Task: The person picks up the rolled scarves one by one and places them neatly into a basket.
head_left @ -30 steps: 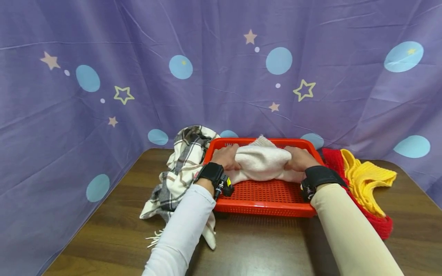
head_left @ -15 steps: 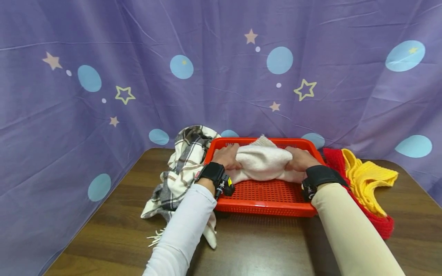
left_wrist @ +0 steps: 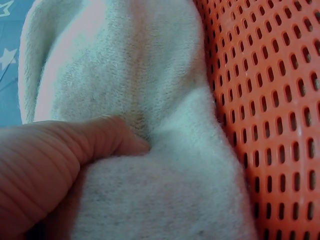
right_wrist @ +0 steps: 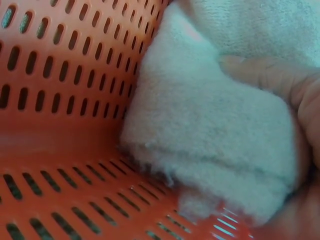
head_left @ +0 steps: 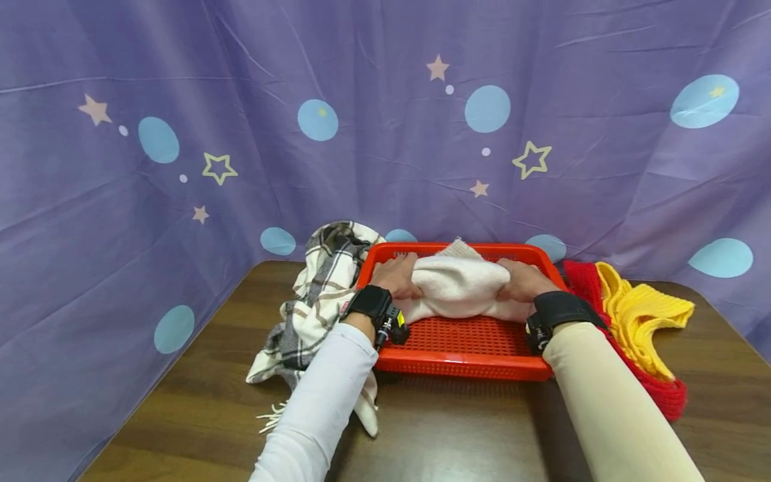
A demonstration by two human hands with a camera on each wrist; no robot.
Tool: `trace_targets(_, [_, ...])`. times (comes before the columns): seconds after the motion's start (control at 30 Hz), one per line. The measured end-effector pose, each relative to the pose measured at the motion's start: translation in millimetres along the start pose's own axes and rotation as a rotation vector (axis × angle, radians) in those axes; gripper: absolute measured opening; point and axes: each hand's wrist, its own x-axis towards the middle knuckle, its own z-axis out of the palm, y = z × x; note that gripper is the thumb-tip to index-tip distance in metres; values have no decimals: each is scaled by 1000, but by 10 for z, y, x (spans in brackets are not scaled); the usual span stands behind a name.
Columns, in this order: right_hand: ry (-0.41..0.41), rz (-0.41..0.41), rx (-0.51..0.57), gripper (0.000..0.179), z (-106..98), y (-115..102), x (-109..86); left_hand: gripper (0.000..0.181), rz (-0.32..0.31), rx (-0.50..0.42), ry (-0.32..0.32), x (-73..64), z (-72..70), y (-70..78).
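Note:
A fuzzy white knitted cloth (head_left: 460, 286) lies bunched in the back half of a red perforated plastic basket (head_left: 458, 367). My left hand (head_left: 395, 274) grips its left end, the thumb pressed into a fold in the left wrist view, where the knit (left_wrist: 165, 195) bulges around it. At the other end my right hand (head_left: 523, 280) holds the cloth; in the right wrist view its thumb sinks into the folded knit (right_wrist: 210, 120), whose lower edge rests against the basket floor (right_wrist: 65, 195). The fingers beneath the cloth are mostly hidden.
Left of the basket lies a plaid scarf (head_left: 313, 314) in white, grey and brown, with fringe. A red knitted piece (head_left: 665, 396) and a yellow knitted piece (head_left: 653, 311) lie to the right. The wooden table (head_left: 211, 395) meets a purple patterned curtain (head_left: 385, 100) behind.

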Motion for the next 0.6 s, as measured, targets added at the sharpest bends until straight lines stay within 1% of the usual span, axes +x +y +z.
trace_targets(0.13, [1,9,-3,57,8,-1,11,61,-3,-14,6,5,-1,-9])
trace_targets(0.33, [-14,22,8,54,16,-20,10,62,-1,-31,1,-11,-13,-21])
trace_targets(0.47, [-21,32,10,55,-7,-20,21,62,-8,-37,9,-12,-43,-17])
trace_targets(0.6, [-28,37,13,57,-8,-26,13,66,-10,-53,-3,-22,-34,-8])
